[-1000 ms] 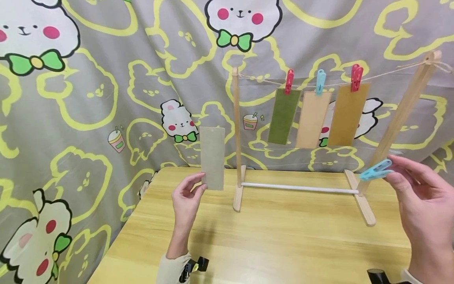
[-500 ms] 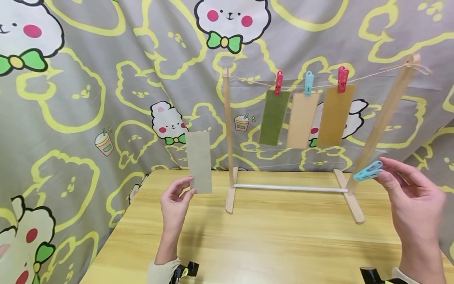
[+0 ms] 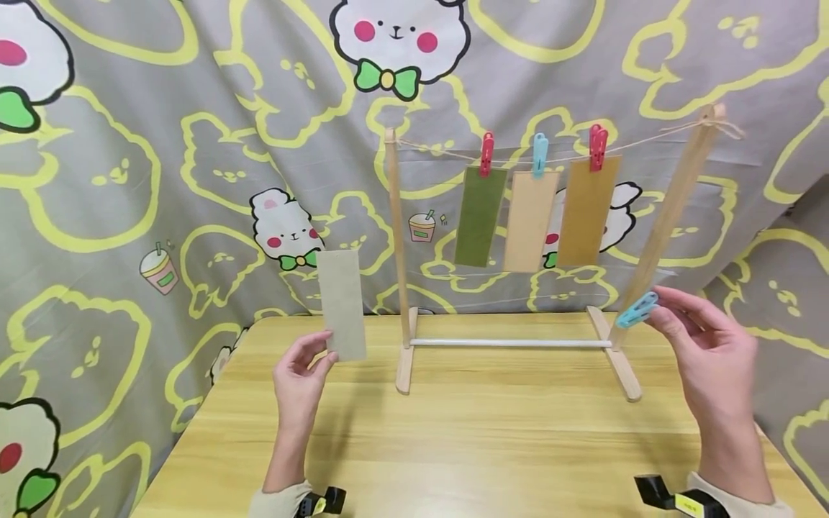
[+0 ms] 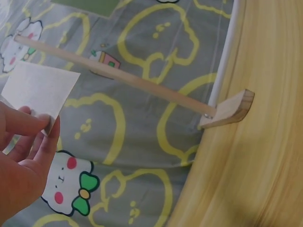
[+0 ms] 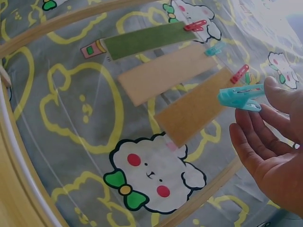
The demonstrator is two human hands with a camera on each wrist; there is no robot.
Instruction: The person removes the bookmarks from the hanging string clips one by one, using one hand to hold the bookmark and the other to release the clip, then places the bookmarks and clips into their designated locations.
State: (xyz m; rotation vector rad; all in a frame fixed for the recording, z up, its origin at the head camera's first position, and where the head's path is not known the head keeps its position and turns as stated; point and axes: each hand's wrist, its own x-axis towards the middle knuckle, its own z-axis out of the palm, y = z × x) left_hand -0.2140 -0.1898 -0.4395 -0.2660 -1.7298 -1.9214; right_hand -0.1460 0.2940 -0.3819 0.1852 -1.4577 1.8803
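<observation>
My left hand [image 3: 303,374] pinches a pale grey paper strip [image 3: 343,306] by its lower left side, holding it upright left of the wooden stand. In the left wrist view the thumb and fingers grip that strip's edge. Between thumb and fingertips, my right hand [image 3: 709,352] holds a light blue clothespin [image 3: 637,310] in front of the stand's right post [image 3: 670,216]. Green [image 3: 481,216], peach [image 3: 531,221] and mustard [image 3: 589,211] strips hang from the string [image 3: 440,151], clipped by a red clothespin [image 3: 486,153], a blue clothespin [image 3: 540,155] and red pegging [image 3: 598,147].
The stand has a left post [image 3: 398,237], flat wooden feet [image 3: 404,368] and a white crossbar [image 3: 508,343] low between them. It stands on a wood-grain table [image 3: 479,439]. A grey patterned curtain [image 3: 129,187] hangs behind and to the left.
The head view has turned to the right, so the stand and both hands appear further left. The right hand has come slightly closer to the stand's right post; both hands keep their holds.
</observation>
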